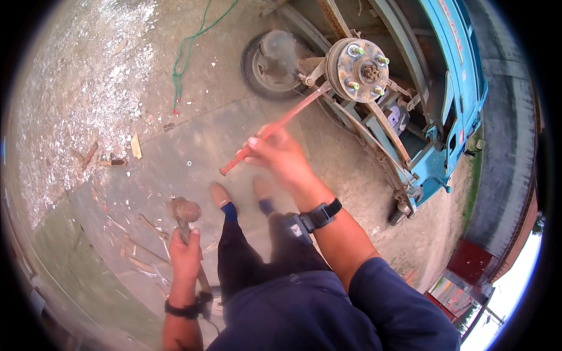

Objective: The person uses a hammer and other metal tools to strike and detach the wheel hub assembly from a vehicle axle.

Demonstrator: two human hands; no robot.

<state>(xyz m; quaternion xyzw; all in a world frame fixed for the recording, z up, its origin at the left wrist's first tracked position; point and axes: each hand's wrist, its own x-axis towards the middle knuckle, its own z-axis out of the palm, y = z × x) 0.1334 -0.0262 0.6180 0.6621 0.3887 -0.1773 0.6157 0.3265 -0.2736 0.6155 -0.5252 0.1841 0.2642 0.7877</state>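
The right hand has its fingers closed round the red bar, slanting up to the lower left edge of the hub, though contact there is hard to call! Down at lower left, the left hand grips the hammer just below its head, well apart from the bar, above the littered floor.

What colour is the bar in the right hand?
Rusty red; the bar shows best in the head view.
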